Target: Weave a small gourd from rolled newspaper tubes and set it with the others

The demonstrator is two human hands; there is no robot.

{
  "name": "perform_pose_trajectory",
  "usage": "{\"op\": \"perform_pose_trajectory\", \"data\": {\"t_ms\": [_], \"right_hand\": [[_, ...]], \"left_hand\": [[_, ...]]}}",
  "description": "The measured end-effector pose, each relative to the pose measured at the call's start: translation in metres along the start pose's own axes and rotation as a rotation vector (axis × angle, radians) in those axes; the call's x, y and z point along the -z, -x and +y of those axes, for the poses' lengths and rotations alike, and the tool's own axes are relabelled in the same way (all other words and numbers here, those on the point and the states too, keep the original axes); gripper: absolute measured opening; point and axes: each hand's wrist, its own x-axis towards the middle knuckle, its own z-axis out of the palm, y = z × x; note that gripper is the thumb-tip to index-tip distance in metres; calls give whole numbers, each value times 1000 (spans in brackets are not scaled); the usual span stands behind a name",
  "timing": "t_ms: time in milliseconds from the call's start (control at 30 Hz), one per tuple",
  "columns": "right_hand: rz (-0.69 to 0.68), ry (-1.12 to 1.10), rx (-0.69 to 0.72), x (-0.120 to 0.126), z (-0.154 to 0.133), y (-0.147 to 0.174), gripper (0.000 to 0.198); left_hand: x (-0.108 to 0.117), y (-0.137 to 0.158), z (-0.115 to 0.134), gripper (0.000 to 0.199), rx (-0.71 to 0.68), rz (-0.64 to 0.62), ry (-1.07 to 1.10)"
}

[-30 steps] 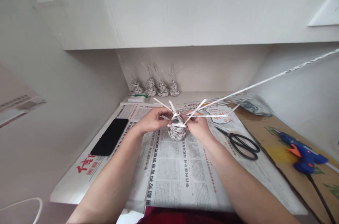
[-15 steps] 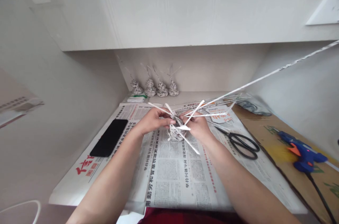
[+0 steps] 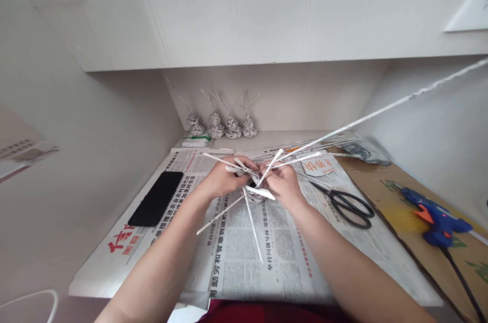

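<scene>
Paper weaving (image 3: 254, 198) sits pinched between both curled hands (image 3: 224, 177).

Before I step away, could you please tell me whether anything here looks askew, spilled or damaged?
Nothing looks spilled or damaged. Only the leftmost woven paper gourd at the back seems askew: it leans left, while the three other gourds stand straighter, though lens distortion may exaggerate that.

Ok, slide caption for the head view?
Left hand and right hand hold a small woven paper piece over newspaper, black scissors at right.
</scene>
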Motion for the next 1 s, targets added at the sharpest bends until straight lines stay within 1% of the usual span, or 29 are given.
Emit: {"op": "perform_pose_trajectory", "data": {"t_ms": [133, 233, 333, 433, 533, 667, 833, 1000], "right_hand": [[-18, -49, -9, 0, 1, 0, 25], [-45, -126, -42, -2, -3, 1, 29], [-56, -181, -63, -4, -8, 3, 30], [-17, -197, -99, -6, -10, 5, 31], [35, -234, -155, -7, -12, 6, 34], [81, -300, -201, -9, -15, 7, 36], [129, -326, -190, -9, -16, 7, 31], [160, -340, -176, -8, -16, 7, 30]], "left_hand": [[0, -1, 0, 35, -6, 40, -44], [-2, -1, 3, 28, -8, 65, -68], [-6, -2, 3, 19, 8, 166, -84], [-11, -3, 1, 16, 49, 230, -72], [-12, -4, -1, 17, 70, 240, -80], [-12, -4, -4, 18, 65, 249, -127], [-13, -4, -2, 17, 76, 260, -153], [-13, -4, 2, 18, 85, 252, -165]]}}
